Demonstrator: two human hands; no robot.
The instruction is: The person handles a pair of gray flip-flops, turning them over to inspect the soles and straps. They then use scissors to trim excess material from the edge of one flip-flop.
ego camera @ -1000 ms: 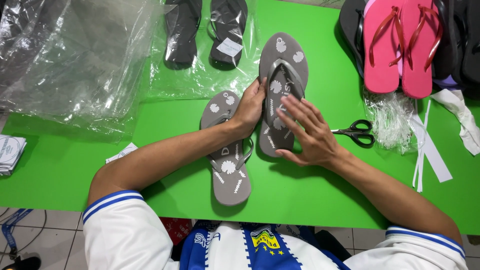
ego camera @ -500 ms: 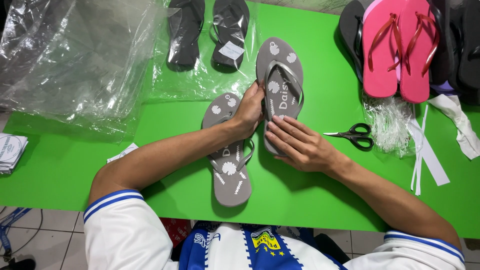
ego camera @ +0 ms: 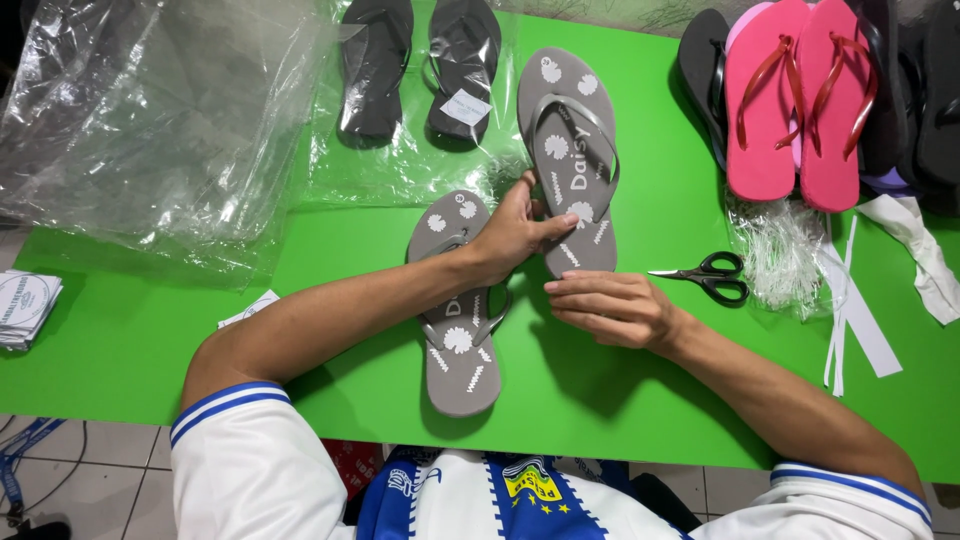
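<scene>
From my seat I see two grey flip-flops with white flower prints on the green table (ego camera: 130,340). The far grey flip-flop (ego camera: 570,150) lies with its long axis running away from me, toe toward the far edge and heel near the hands. The near grey flip-flop (ego camera: 455,320) lies just beside it to the left, long axis also front to back, tilted slightly, partly under the forearm. My left hand (ego camera: 515,232) reaches across it, fingers curled, thumb and fingertips pinching the heel edge of the far one. My right hand (ego camera: 610,305) rests palm down on the table just below that heel, fingers loosely bent, holding nothing. A pair of black flip-flops (ego camera: 420,65) sits on clear plastic wrap (ego camera: 150,110), one bearing a small white rectangular tag (ego camera: 466,106). Black-handled scissors (ego camera: 705,275) lie to the right, near pink flip-flops (ego camera: 795,95).
</scene>
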